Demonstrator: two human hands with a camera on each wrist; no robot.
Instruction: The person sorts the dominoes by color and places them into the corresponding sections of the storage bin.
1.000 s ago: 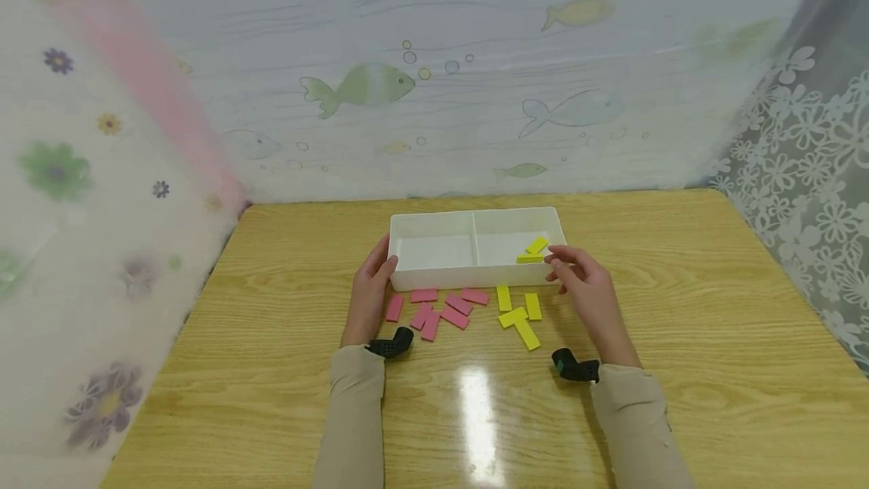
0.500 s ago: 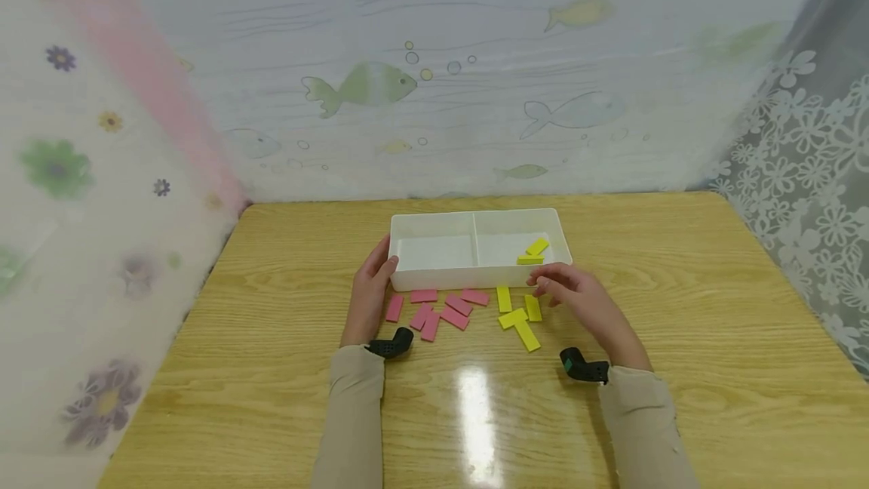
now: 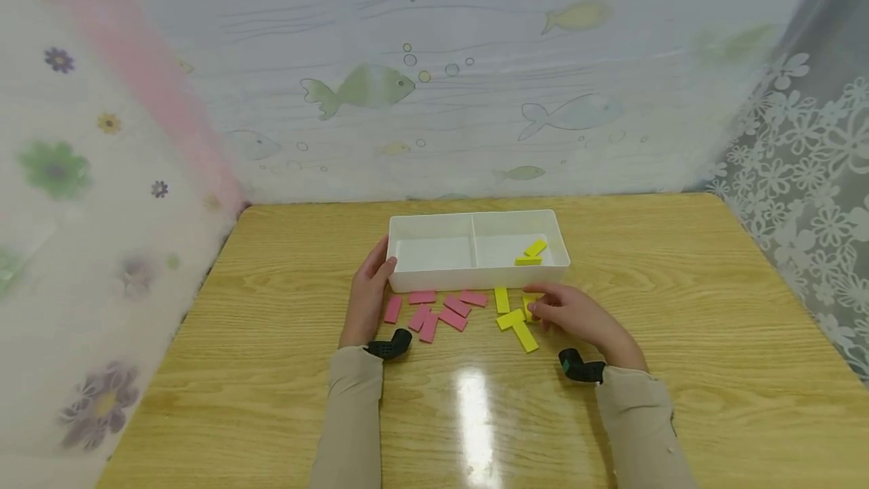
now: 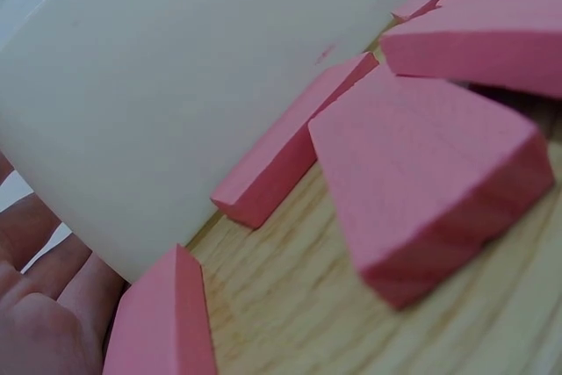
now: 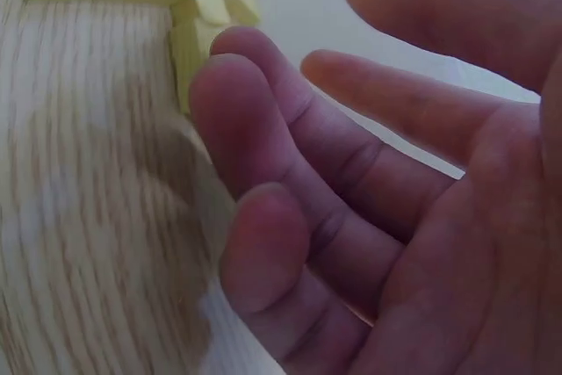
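Near the front edge of the white tray, the left hand rests straight-fingered against its left end, likely steadying it, grip relaxed and holding nothing. Just right, the right hand reaches loose-fingered onto the yellow blocks on the tabletop, fingertips touching one, nothing grasped. Two yellow pieces lie in the right compartment; pink blocks lie before the left. Fish-print curtains hang behind.

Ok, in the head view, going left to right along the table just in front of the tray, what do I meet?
Left hand → pink blocks → yellow blocks → right hand, its fingertips at the rightmost yellow block.
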